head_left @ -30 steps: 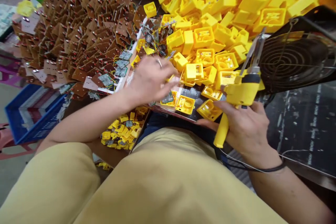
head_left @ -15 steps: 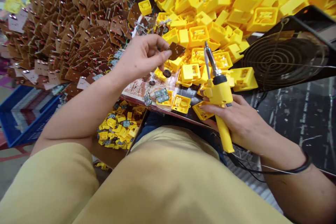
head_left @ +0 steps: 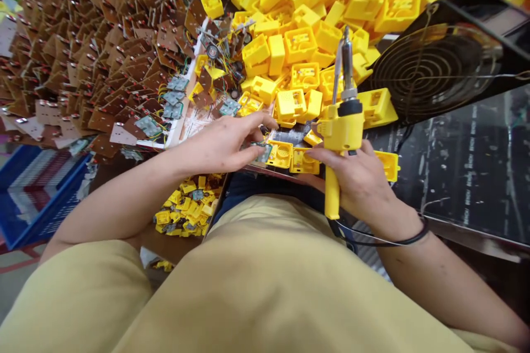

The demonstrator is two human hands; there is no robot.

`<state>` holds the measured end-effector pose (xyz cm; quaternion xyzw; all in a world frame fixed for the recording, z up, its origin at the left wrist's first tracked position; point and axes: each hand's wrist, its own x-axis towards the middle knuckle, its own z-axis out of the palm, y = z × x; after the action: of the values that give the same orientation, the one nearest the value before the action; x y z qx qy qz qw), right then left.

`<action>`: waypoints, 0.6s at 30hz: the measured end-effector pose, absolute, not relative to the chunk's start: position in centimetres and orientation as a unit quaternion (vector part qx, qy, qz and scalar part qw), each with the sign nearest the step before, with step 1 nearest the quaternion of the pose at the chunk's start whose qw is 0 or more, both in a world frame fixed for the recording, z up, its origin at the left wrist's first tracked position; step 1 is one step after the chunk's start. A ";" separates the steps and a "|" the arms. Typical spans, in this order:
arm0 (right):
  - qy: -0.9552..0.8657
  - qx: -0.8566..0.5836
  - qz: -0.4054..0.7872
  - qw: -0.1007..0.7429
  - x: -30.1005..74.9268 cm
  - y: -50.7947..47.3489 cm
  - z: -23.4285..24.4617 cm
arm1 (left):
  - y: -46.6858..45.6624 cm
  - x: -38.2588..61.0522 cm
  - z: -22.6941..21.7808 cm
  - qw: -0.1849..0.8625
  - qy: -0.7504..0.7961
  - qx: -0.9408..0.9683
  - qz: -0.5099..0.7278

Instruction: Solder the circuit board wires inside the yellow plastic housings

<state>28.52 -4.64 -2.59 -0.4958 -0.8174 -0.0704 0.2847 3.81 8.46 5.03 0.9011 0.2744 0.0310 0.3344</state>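
Note:
My right hand (head_left: pixel 359 179) grips a yellow soldering gun (head_left: pixel 340 127) by its handle, metal tip pointing up and away. My left hand (head_left: pixel 226 140) lies low over the table's near edge, fingers stretched toward a small green circuit board (head_left: pixel 262 153) beside a yellow plastic case (head_left: pixel 280 154); whether it grips the board is unclear. More open yellow cases (head_left: pixel 304 161) sit between both hands.
A big heap of yellow plastic housings (head_left: pixel 331 0) fills the back. Brown circuit boards (head_left: pixel 95 49) are piled at the left. A black fan with wire grille (head_left: pixel 439 66) stands at the right. A box of finished yellow parts (head_left: pixel 186 209) and a blue crate (head_left: pixel 33 187) sit lower left.
My left hand, which held a brown board up in the air, has dropped to the table's near edge. The soldering gun has turned more upright and shifted slightly right.

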 end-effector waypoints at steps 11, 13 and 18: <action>-0.810 -0.472 -0.049 0.346 28.9 -4.5 -3.5 | 8.8 4.8 6.4 0.188 0.367 0.904 -0.109; -0.811 -0.467 -0.046 0.351 28.8 -4.4 -3.5 | 8.0 5.5 5.8 0.111 0.376 0.914 -0.106; -0.817 -0.452 -0.031 0.358 28.9 -4.6 -3.4 | 7.5 5.3 5.1 0.092 0.383 0.916 -0.075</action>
<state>28.86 -4.58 -3.38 -0.4517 -0.8168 -0.0311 0.3576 5.26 7.46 5.09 0.9161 0.3829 -0.0753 0.0921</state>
